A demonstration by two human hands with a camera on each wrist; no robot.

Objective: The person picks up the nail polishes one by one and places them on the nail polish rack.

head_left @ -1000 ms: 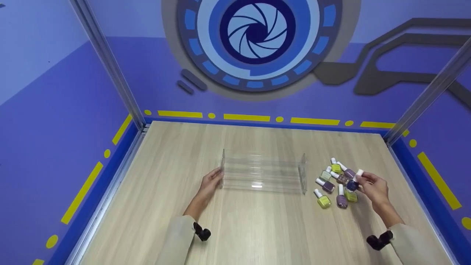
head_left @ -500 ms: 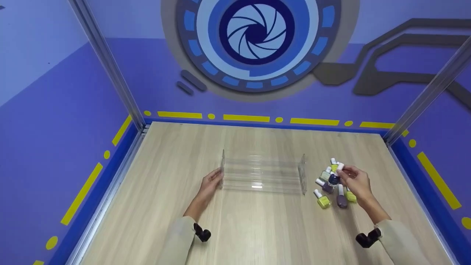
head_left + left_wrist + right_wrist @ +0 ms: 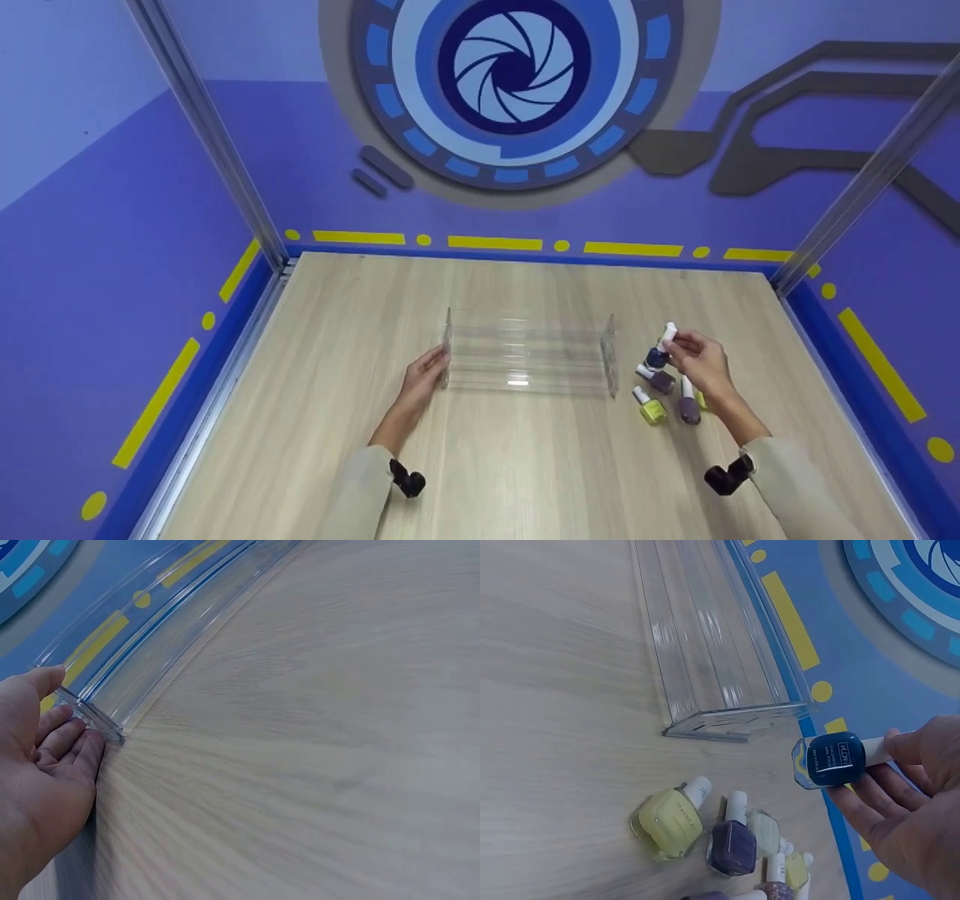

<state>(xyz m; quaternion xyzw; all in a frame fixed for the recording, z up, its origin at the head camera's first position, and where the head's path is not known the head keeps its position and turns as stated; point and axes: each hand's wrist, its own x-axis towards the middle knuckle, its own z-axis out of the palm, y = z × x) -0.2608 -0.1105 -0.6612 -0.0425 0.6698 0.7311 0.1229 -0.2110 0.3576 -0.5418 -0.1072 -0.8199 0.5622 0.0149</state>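
Near the table's middle stands a clear acrylic rack (image 3: 525,360) with stepped shelves and a panel at each end. My left hand (image 3: 424,379) holds its left end panel; in the left wrist view, the thumb and curled fingers (image 3: 88,750) lie at that panel's edge. My right hand (image 3: 701,364) pinches a dark blue nail polish bottle (image 3: 832,760) by its white cap. This bottle is raised, cap up in the head view, just right of the rack. Below it lie a dark purple bottle (image 3: 661,381), a yellow bottle (image 3: 652,410) and a mauve bottle (image 3: 689,409).
More bottles are partly hidden behind the right hand, including a pale green bottle (image 3: 763,832) and a small yellow bottle (image 3: 796,870). The wooden table (image 3: 525,472) is bounded by blue printed walls (image 3: 360,202) and metal posts (image 3: 217,142).
My right hand has moved left with the dark blue bottle, from above the pile toward the rack, and the bottle is now more upright. The left hand stays at the rack's end.
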